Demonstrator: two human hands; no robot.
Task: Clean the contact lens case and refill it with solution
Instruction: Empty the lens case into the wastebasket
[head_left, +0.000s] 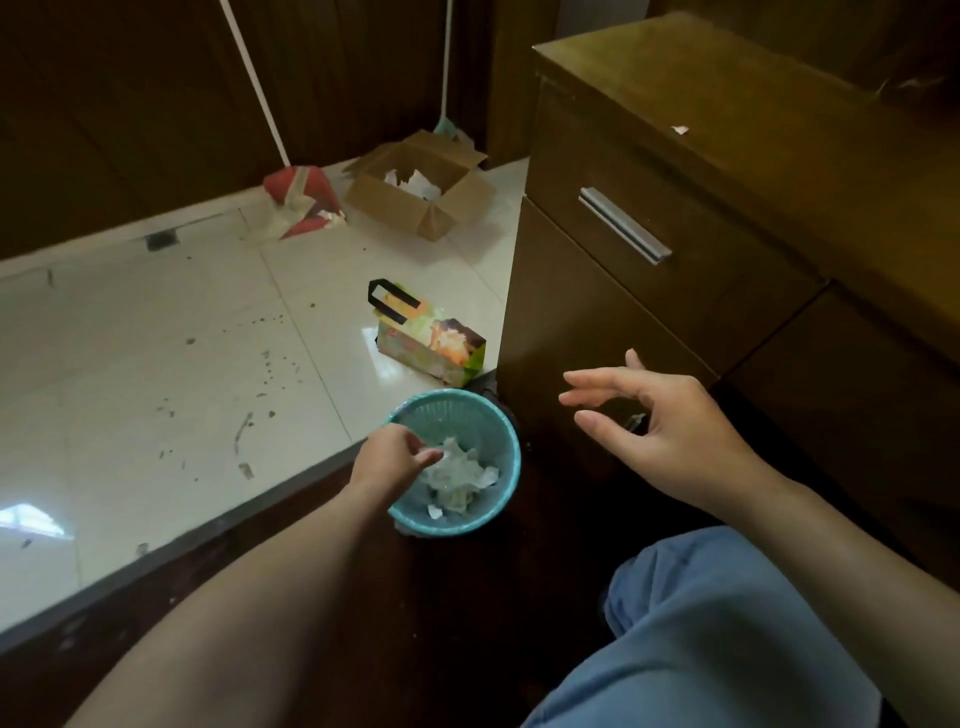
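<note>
Contact lens case nowhere in view; solution bottle likewise unseen. Left hand (396, 453) over teal wastebasket (506, 470), fingertips lightly curled at the crumpled tissue (457, 478) inside, hard to tell whether pinching or just released. Right hand (660, 426) beside the basket, in front of the wooden cabinet (597, 322), fingers spread, holding nothing. Risks: knocking the light basket over; touching rubbish, then carrying grime back to the case.

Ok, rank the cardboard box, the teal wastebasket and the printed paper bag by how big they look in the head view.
1. Cardboard box and teal wastebasket: look about alike. The basket sits nearer the camera, so I won't rank them.
2. Printed paper bag: smallest.
</note>
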